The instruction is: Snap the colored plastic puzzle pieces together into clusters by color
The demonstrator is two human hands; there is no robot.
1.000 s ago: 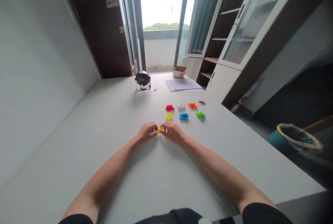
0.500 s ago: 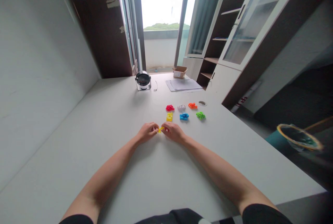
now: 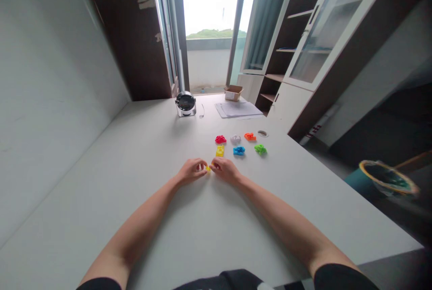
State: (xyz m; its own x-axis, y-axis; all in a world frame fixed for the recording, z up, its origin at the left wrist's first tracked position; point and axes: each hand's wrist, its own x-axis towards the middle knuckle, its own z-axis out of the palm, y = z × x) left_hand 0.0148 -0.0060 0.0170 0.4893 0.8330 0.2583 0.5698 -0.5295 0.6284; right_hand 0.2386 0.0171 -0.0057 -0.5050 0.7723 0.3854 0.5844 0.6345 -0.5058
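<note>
My left hand (image 3: 193, 171) pinches a small yellow plastic piece (image 3: 208, 168) between thumb and fingertips, low over the white table. Just right of it, my right hand (image 3: 225, 170) is closed in a pinch, with a trace of yellow at its fingertips; the fingers mostly hide what they grip. Beyond my right hand lies a yellow cluster of plastic pieces (image 3: 220, 151). Right of that are a blue cluster (image 3: 239, 151) and a green cluster (image 3: 260, 149). Behind them sit red (image 3: 220, 139), whitish (image 3: 235, 139) and orange (image 3: 250, 136) clusters.
At the table's (image 3: 162, 137) far side stand a round black-and-silver device (image 3: 185, 103), stacked papers (image 3: 239, 109) and an open cardboard box (image 3: 233, 93). A cable hole (image 3: 262, 133) lies near the right edge. A bin (image 3: 388, 177) stands on the floor to the right.
My fingertips have moved slightly apart, and less of the yellow shows between them. The coloured clusters have stayed in place.
</note>
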